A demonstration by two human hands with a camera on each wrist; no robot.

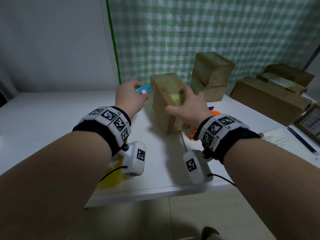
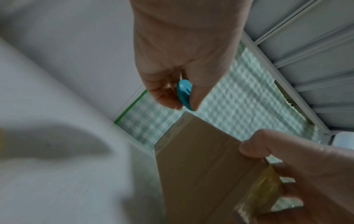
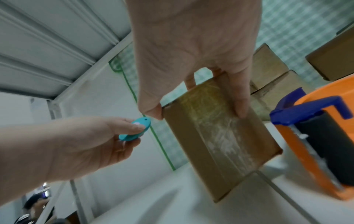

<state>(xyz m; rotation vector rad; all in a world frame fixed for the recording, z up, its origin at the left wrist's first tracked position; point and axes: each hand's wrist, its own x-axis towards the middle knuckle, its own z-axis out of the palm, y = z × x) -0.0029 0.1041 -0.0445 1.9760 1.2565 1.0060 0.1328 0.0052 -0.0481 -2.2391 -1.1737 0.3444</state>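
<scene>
A brown cardboard box (image 1: 163,103) (image 2: 201,163) (image 3: 216,136) sealed with clear tape stands tilted on one end on the white table (image 1: 52,118). My right hand (image 1: 187,105) (image 3: 199,84) grips its upper taped end, thumb on one side and fingers over the other. My left hand (image 1: 133,94) (image 2: 178,97) pinches a small teal oval cutter (image 1: 143,89) (image 2: 184,94) (image 3: 135,130) with a pink button, held just left of the box's top corner and apart from it.
An orange and blue tape dispenser (image 3: 316,136) (image 1: 204,122) lies right behind the box. More cardboard boxes (image 1: 211,75) are stacked at the back and along the right (image 1: 270,99). A pen (image 1: 301,141) lies on paper at the right. A green checked cloth (image 1: 207,32) hangs behind.
</scene>
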